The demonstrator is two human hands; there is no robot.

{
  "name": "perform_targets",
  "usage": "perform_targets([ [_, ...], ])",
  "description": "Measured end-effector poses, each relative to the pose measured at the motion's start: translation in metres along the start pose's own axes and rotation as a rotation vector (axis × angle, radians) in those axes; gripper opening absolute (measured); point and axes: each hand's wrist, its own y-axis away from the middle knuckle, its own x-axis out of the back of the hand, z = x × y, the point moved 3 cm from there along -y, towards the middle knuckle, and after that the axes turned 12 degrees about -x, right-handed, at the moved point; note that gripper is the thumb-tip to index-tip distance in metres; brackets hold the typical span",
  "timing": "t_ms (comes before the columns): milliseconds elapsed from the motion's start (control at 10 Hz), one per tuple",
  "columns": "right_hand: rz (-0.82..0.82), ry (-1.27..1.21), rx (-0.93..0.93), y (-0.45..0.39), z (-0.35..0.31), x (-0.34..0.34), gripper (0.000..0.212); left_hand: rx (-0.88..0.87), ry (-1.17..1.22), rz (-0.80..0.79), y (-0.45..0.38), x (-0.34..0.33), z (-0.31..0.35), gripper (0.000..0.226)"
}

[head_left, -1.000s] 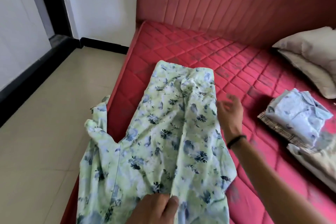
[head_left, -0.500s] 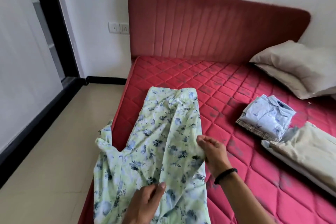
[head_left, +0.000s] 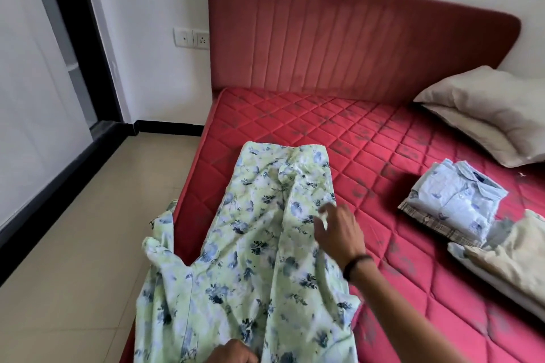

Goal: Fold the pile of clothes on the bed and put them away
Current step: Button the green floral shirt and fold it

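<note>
My right hand (head_left: pixel 336 233) is extended over the floral garment (head_left: pixel 259 244), fingers relaxed and slightly spread, holding nothing; whether the fingertips touch the cloth I cannot tell, because the hand is motion-blurred. A black band (head_left: pixel 355 265) circles that wrist. My left hand (head_left: pixel 233 352) sits at the bottom edge of the view, on the near part of the same garment, where creases run together; only its back is visible, so I cannot tell whether it grips the cloth. The floral garment is pale green with blue flowers. It lies lengthwise on the red quilted mattress (head_left: pixel 295 132), along the mattress's left edge, its far end flat and its near left portion hanging off the bed toward the tiled floor (head_left: pixel 73 244). To the right, well apart from the garment, a folded light-blue shirt (head_left: pixel 454 200) rests on a folded checked item (head_left: pixel 436 222). Just beside that stack, nearer to me, lies a beige garment (head_left: pixel 507 256). Beige pillows (head_left: pixel 483 109) occupy the far right corner, against the red padded headboard (head_left: pixel 339 38).
</note>
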Motion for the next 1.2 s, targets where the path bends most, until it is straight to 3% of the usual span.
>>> perform_targets([
  [100,-0.061,-0.148,-0.026,-0.076,-0.044,-0.015,0.038,-0.058,-0.009,-0.053,-0.007,-0.076,0.017,0.053],
  [200,-0.172,-0.051,-0.13,-0.13,-0.071,-0.037,0.044,0.154,0.402,-0.002,-0.026,-0.078,0.074,0.054],
  [300,-0.224,0.053,-0.207,-0.149,-0.072,-0.05,0.044,-0.057,-0.004,0.185,-0.053,-0.083,0.128,0.057],
  [400,-0.09,0.067,-0.2,-0.15,-0.077,-0.054,0.038,-0.074,0.058,0.219,-0.058,-0.106,0.12,0.05],
  [500,0.188,0.017,-0.166,-0.154,-0.083,-0.041,0.032,-0.118,-0.029,0.173,-0.058,-0.112,0.118,0.037],
  [600,0.017,-0.01,-0.155,-0.157,-0.088,-0.049,0.026,-0.075,0.009,0.152,-0.062,-0.11,0.113,0.038],
  [700,-0.443,-0.249,-0.168,-0.141,-0.089,-0.062,0.022,0.05,0.08,0.132,-0.06,-0.107,0.107,0.039],
  [800,-0.304,-0.485,-0.127,-0.112,-0.078,-0.032,0.025,0.107,0.057,0.136,-0.057,-0.107,0.106,0.038],
  [900,-0.115,-0.318,-0.077,-0.047,-0.031,0.006,0.031,0.071,-0.007,0.134,-0.055,-0.109,0.116,0.045],
  [1000,-0.232,-0.093,-0.135,0.055,0.035,0.027,0.054,-0.051,-0.127,0.221,-0.054,-0.111,0.124,0.054],
  [1100,-0.326,0.002,-0.246,0.119,0.069,0.024,0.077,-0.153,-0.192,0.42,-0.046,-0.119,0.128,0.042],
  [1200,-0.221,-0.217,-0.274,0.13,0.057,0.029,0.009,-0.215,-0.274,0.732,-0.014,-0.111,0.133,0.029],
])
